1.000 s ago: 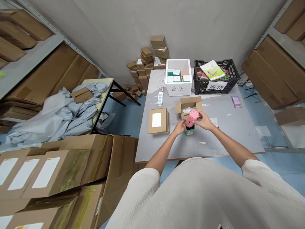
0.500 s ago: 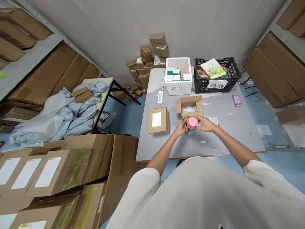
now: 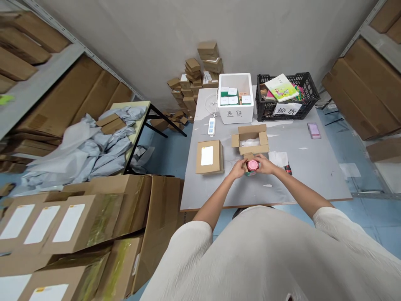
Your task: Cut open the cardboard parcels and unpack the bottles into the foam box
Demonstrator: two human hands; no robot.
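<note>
A small open box (image 3: 250, 173) with green printing on its near side is between my hands, above the grey table. Inside it stands a pink-lidded can (image 3: 252, 165), lid upward, its lower part hidden by the box. My left hand (image 3: 239, 168) is closed on the box's left side. On the opposite side my right hand (image 3: 265, 164) is closed against the box, fingers beside the can's lid. Just beyond lies an open cardboard carton (image 3: 253, 148), flaps spread, with white wrapping inside.
A taped carton (image 3: 216, 161) and a power strip (image 3: 211, 126) lie left on the table (image 3: 206, 192). A white foam box (image 3: 234, 113) and a black crate (image 3: 265, 110) stand behind. A phone (image 3: 313, 130) and a white sheet (image 3: 278, 159) are to the right.
The can has gone down into the small box and its lid looks smaller. My right hand has moved left and lower, uncovering a dark red-edged item beside the white sheet.
</note>
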